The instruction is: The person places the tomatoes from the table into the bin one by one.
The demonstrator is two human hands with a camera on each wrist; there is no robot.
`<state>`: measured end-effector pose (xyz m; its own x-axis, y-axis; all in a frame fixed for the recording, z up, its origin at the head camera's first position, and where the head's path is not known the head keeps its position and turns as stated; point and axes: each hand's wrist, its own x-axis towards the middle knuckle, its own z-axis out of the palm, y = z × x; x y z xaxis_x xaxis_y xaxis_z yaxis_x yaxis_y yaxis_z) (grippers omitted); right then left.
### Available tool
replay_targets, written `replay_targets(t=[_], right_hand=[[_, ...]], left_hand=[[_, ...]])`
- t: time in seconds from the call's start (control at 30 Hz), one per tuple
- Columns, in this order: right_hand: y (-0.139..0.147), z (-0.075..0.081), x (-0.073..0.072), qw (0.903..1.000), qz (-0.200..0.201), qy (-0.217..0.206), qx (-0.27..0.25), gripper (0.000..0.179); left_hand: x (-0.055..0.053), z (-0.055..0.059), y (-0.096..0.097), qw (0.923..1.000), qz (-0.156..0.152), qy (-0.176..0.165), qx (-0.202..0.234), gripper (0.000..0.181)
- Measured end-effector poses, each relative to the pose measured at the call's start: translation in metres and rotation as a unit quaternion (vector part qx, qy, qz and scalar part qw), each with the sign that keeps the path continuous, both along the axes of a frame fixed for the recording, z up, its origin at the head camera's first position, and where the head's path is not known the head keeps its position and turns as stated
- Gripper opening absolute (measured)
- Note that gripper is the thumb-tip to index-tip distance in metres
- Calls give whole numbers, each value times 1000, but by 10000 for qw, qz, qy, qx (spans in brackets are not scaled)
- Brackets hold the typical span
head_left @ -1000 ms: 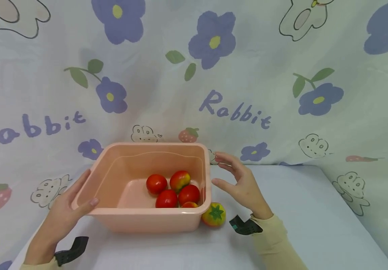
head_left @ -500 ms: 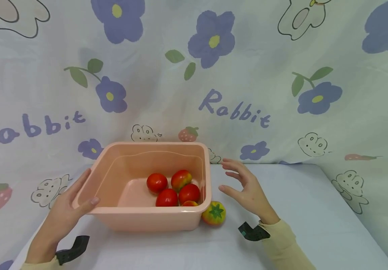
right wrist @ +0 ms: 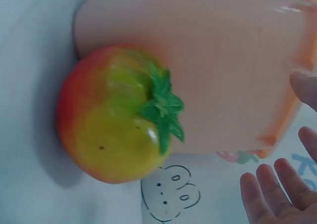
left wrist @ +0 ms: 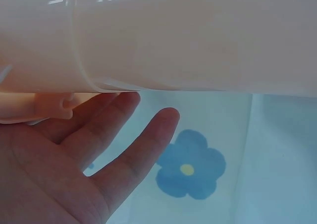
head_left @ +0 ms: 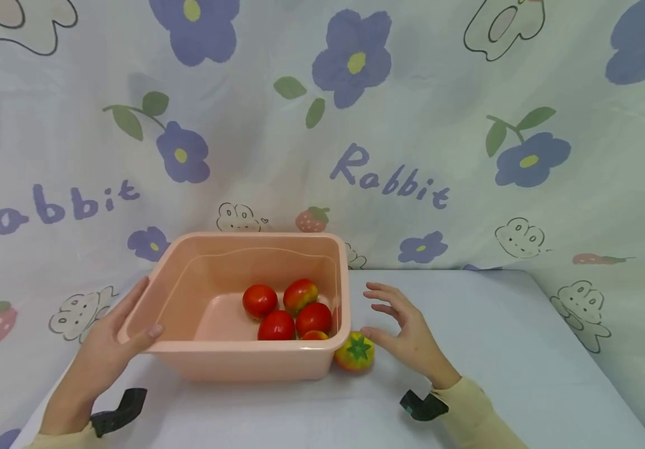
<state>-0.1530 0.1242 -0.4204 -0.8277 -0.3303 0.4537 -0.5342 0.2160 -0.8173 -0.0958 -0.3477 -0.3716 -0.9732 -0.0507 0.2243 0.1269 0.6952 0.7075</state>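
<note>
A pink plastic bin (head_left: 238,363) stands on the table, with several red toy tomatoes (head_left: 276,325) gathered in its right half. My left hand (head_left: 100,357) holds the bin's left end, thumb over the rim and fingers along the outside; the left wrist view has those fingers (left wrist: 148,144) right at the wall. One more tomato (head_left: 355,353), yellow-green with a green star-shaped calyx, sits outside against the bin's right wall. My right hand (head_left: 412,337) hovers just right of it, fingers loosely bent and holding nothing, its thumb tip overlapping the tomato's edge in the head view.
A white cloth covers the table (head_left: 501,349). Behind it hangs a curtain (head_left: 277,156) printed with flowers, rabbits and lettering. Black wrist mounts (head_left: 424,405) sit on both of my forearms.
My right hand first drew away from the bin's right rim, then came down toward the tomato outside. The left hand keeps its hold, and the bin stays in place.
</note>
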Motion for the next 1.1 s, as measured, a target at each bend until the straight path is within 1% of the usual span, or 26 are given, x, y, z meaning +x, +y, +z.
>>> replay_targets(t=[0.23, 0.43, 0.57, 0.73, 0.93, 1.1], right_hand=[[-1, -12, 4, 9997, 223, 109, 71, 59], [1, -19, 8, 9996, 157, 72, 241, 64], [2, -23, 11, 9992, 127, -163, 328, 66], [0, -27, 14, 9979, 241, -465, 384, 67], [-1, -31, 14, 9971, 356, -510, 443, 67], [-2, -35, 13, 9952, 428, -679, 557, 67]], left_hand=[[0, -1, -2, 10000, -55, 8, 43, 81], [-2, 0, -2, 10000, -59, 44, -22, 82], [-2, 0, -2, 10000, -51, 6, -34, 83], [-2, 0, -2, 10000, -27, -19, -35, 83], [-3, 0, -1, 10000, 0, -21, -28, 83], [-2, -2, -2, 10000, -7, 15, -25, 82]])
